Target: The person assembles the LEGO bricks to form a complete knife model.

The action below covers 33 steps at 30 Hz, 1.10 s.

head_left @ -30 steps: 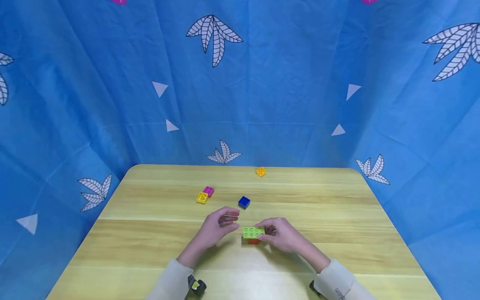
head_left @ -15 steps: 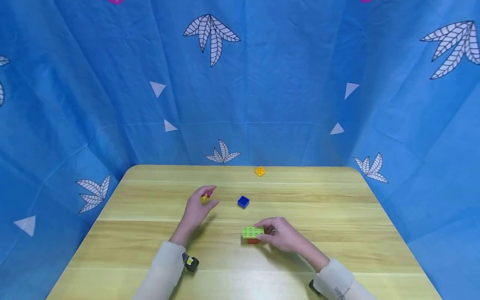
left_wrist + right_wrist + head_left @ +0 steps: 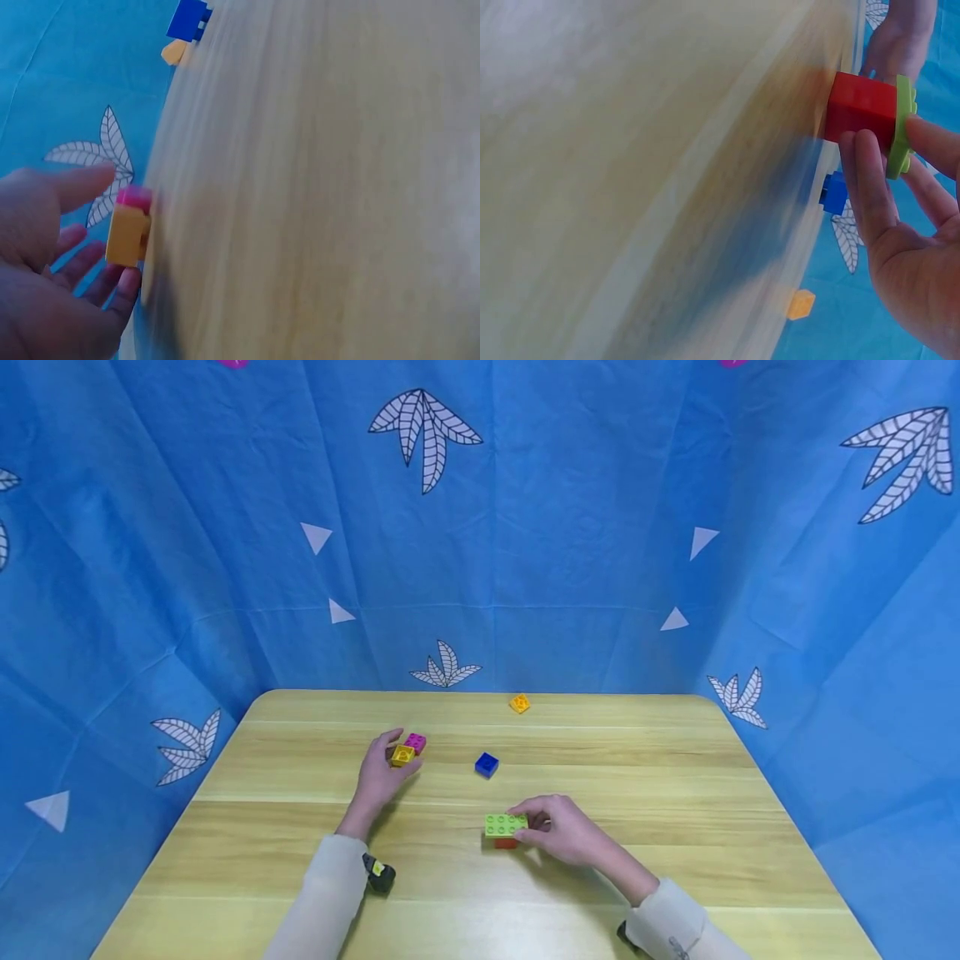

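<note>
In the head view my left hand [image 3: 379, 770] is spread around a yellow toy brick [image 3: 402, 756], thumb on the near side and fingers on the far side. The left wrist view has the thumb apart from this brick [image 3: 127, 235]; whether a fingertip touches it, I cannot tell. Right behind the yellow one sits a magenta brick [image 3: 416, 742]. My right hand [image 3: 564, 832] pinches the right end of a lime green studded plate [image 3: 501, 824], which sits on top of a red brick [image 3: 861, 105]. The red brick's underside is hidden.
A dark blue brick [image 3: 487, 765] lies on the wooden table [image 3: 637, 760] between the two hands, farther back. Near the table's back edge is a small orange brick [image 3: 520, 703]. Blue patterned cloth [image 3: 570, 527] hangs behind and at both sides.
My left hand has moved left and away from me, from beside the green plate to the yellow brick. The right hand has stayed on the green plate.
</note>
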Available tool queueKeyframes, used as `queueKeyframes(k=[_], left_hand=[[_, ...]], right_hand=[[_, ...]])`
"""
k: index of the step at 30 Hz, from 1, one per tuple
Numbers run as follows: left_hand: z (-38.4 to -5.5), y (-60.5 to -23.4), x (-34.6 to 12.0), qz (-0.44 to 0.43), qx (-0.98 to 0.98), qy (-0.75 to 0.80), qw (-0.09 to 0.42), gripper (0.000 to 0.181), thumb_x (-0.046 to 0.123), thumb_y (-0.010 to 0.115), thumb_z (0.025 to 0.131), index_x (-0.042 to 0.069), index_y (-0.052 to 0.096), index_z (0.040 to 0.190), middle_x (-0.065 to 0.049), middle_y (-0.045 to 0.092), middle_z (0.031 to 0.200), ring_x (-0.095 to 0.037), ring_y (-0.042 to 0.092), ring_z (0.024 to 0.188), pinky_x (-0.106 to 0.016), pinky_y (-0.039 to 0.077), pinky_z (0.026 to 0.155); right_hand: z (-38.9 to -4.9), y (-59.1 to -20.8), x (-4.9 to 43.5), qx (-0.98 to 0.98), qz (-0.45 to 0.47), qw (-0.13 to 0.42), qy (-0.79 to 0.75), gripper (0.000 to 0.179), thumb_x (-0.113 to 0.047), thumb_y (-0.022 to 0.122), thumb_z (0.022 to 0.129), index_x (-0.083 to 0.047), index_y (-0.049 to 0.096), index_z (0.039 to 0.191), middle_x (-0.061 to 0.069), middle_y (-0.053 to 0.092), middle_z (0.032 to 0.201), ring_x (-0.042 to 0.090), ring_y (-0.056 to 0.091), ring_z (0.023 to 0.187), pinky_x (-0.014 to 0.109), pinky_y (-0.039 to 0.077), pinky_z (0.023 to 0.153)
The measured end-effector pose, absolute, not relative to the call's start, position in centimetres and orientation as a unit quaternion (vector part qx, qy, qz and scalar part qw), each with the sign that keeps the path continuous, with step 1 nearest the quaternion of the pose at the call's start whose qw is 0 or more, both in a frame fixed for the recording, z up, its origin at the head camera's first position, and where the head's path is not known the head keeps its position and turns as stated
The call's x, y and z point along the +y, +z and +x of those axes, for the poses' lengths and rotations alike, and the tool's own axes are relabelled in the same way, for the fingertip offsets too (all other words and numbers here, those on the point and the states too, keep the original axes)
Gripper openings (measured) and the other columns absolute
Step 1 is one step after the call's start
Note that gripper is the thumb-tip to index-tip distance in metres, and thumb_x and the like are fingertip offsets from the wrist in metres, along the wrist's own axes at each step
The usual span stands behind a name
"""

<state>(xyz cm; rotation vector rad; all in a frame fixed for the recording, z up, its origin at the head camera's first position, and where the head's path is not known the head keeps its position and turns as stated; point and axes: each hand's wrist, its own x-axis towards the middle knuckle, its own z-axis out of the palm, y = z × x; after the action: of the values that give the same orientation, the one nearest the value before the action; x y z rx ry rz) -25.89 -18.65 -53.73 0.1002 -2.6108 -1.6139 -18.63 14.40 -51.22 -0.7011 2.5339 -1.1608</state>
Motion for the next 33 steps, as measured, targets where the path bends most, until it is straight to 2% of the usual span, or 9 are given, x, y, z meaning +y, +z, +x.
queueKeyframes(k=[8, 15, 19, 33], left_hand=[[-26.7, -54.5, -19.0, 0.052, -0.851, -0.523, 0.019, 0.068, 0.007, 0.074, 0.095, 0.006, 0.041, 0.154, -0.021, 0.048, 0.151, -0.041, 0.051, 0.136, -0.053, 0.046, 0.115], [-26.8, -54.8, -19.0, 0.050, -0.851, -0.522, 0.034, 0.061, 0.004, 0.071, 0.096, -0.002, 0.044, 0.150, -0.026, 0.052, 0.146, -0.043, 0.054, 0.132, -0.053, 0.049, 0.112], [-26.8, -54.8, -19.0, 0.053, -0.853, -0.518, 0.036, 0.058, 0.005, 0.070, 0.096, -0.001, 0.046, 0.149, -0.027, 0.054, 0.142, -0.041, 0.055, 0.131, -0.050, 0.050, 0.111], [-26.4, -54.7, -19.2, 0.047, -0.864, -0.499, 0.048, 0.051, 0.009, 0.066, 0.100, 0.002, 0.050, 0.148, -0.025, 0.052, 0.144, -0.040, 0.055, 0.131, -0.051, 0.051, 0.109]], right_hand=[[-18.6, -51.2, 14.5, 0.875, -0.239, 0.133, -0.400, 0.034, -0.014, 0.076, 0.093, -0.007, 0.072, 0.127, -0.004, 0.069, 0.093, 0.009, 0.066, 0.087, 0.020, 0.058, 0.078], [-18.8, -51.2, 14.4, 0.874, -0.239, 0.134, -0.402, 0.034, -0.015, 0.076, 0.094, -0.007, 0.072, 0.126, -0.004, 0.070, 0.094, 0.010, 0.066, 0.087, 0.020, 0.058, 0.077], [-18.9, -51.3, 14.4, 0.873, -0.240, 0.134, -0.403, 0.034, -0.015, 0.076, 0.093, -0.007, 0.072, 0.127, -0.004, 0.070, 0.094, 0.010, 0.066, 0.087, 0.020, 0.058, 0.076], [-19.1, -51.6, 14.4, 0.872, -0.244, 0.131, -0.404, 0.034, -0.015, 0.076, 0.093, -0.007, 0.072, 0.126, -0.003, 0.072, 0.098, 0.009, 0.066, 0.087, 0.020, 0.058, 0.078]])
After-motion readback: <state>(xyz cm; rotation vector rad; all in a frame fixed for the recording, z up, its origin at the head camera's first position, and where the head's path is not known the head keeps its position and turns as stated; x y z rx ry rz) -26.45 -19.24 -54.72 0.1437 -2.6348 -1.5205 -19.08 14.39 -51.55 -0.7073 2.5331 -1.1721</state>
